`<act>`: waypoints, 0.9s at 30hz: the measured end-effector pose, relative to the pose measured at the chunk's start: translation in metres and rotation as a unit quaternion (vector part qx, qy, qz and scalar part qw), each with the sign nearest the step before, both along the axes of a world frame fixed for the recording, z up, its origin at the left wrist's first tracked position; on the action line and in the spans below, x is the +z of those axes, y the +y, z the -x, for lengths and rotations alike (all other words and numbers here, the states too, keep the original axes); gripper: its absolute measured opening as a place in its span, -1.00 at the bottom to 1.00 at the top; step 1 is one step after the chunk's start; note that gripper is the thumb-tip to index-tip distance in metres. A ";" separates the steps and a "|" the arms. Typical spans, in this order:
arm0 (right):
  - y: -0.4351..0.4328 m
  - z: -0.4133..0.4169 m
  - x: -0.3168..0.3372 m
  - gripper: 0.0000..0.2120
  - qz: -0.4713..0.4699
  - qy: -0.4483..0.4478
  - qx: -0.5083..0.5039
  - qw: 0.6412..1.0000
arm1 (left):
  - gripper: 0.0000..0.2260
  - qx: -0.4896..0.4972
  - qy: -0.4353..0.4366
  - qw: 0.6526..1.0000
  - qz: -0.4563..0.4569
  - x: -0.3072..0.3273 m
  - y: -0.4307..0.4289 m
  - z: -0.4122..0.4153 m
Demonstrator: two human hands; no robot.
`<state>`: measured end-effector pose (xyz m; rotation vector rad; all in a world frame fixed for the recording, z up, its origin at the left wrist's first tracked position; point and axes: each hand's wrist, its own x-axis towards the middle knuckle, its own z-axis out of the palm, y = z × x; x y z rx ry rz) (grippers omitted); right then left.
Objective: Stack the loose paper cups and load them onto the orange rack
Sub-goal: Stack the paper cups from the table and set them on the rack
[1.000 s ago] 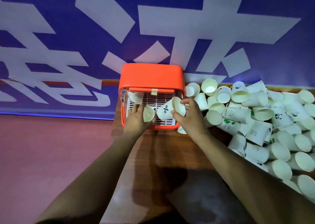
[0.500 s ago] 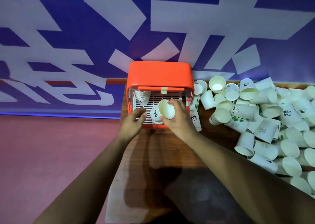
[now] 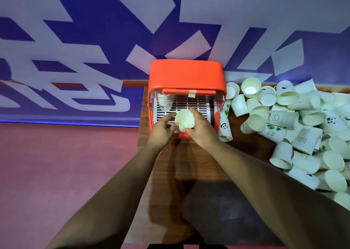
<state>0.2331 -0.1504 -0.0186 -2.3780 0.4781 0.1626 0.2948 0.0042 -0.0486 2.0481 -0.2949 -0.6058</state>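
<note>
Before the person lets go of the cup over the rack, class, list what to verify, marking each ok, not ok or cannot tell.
1. Held cup mouth up over the orange rack: ok.
2. Right hand grips it: ok.
3. Left hand gripping or only touching: cannot tell.
4. Cup's base seated on the grille: cannot tell.
5. Apart from the stacked cups at back left: ok.
6. All loose cups loaded: not ok, pile lies at right.

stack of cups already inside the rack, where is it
In the head view, the stack of cups sits in the far left corner of the orange rack, beyond the left hand, which with the right hand holds a cup.
</note>
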 end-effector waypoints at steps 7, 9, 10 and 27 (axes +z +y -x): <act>-0.010 0.023 0.014 -0.32 0.014 0.006 -0.017 1.000 | -0.66 0.049 -0.042 0.997 -0.028 0.002 0.007 0.012; -0.023 0.044 0.023 -0.39 0.015 0.000 -0.015 1.000 | -0.71 0.061 -0.045 0.997 -0.028 0.005 0.011 0.022; -0.031 0.058 0.028 -0.41 0.017 -0.005 -0.015 1.000 | -0.72 0.064 -0.046 0.996 -0.027 0.006 0.013 0.028; -0.219 0.329 0.045 -0.58 0.101 -0.001 -0.120 0.988 | -0.83 -0.188 -0.064 0.976 -0.092 0.034 -0.137 0.209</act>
